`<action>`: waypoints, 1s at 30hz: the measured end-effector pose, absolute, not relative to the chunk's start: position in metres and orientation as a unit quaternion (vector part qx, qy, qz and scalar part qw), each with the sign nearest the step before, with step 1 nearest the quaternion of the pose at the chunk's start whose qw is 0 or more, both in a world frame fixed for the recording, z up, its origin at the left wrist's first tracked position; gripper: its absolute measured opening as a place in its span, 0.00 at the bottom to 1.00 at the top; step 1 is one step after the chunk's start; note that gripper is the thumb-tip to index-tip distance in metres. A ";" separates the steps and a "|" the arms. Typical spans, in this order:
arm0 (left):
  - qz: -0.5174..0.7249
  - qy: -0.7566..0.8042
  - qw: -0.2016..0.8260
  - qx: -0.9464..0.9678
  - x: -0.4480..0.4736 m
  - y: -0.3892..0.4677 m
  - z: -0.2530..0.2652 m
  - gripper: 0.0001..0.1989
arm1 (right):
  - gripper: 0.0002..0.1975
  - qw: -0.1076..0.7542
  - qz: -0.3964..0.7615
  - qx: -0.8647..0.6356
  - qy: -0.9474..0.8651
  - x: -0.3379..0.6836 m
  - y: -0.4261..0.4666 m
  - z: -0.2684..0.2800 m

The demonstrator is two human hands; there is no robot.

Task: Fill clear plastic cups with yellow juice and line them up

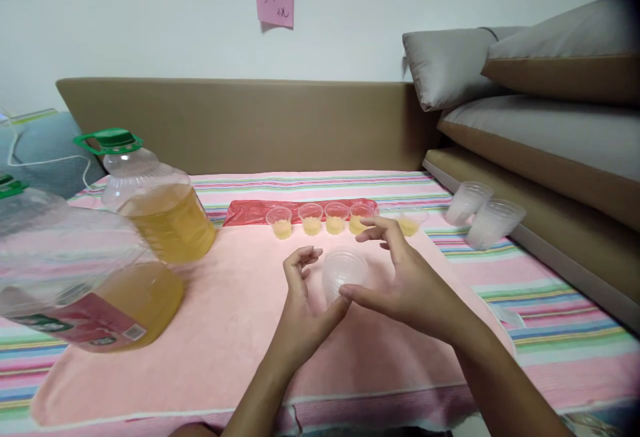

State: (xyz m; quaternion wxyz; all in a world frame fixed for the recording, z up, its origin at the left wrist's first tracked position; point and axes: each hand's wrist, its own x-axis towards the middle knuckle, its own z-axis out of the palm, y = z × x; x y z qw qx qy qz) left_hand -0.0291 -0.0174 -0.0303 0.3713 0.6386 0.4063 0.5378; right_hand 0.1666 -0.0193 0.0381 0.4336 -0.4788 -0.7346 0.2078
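Note:
A small translucent plastic cup (344, 267) is between my two hands, over the pink cloth (240, 317); I cannot tell whether it is one cup or several nested. My left hand (310, 314) is curled around its left side, with the thumb across the near side. On the right, my right hand (405, 284) has its fingers raised and spread apart from the cup, while its thumb tip overlaps the cup's near edge. Beyond them, several clear cups (312, 220) with yellow contents stand in a row; my right fingers partly cover that row.
Two large bottles of yellow liquid, one farther back (170, 217) and one nearer (145, 304), stand at left. A flat red plastic bag (250, 212) lies behind the cups. Two stacks of translucent cups (495, 222) lean at right, beside piled cushions (550, 130).

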 end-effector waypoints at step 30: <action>0.541 0.383 0.386 0.642 -0.030 -0.018 -0.033 0.34 | 0.30 0.435 0.175 -0.489 -0.735 0.151 -0.021 0.053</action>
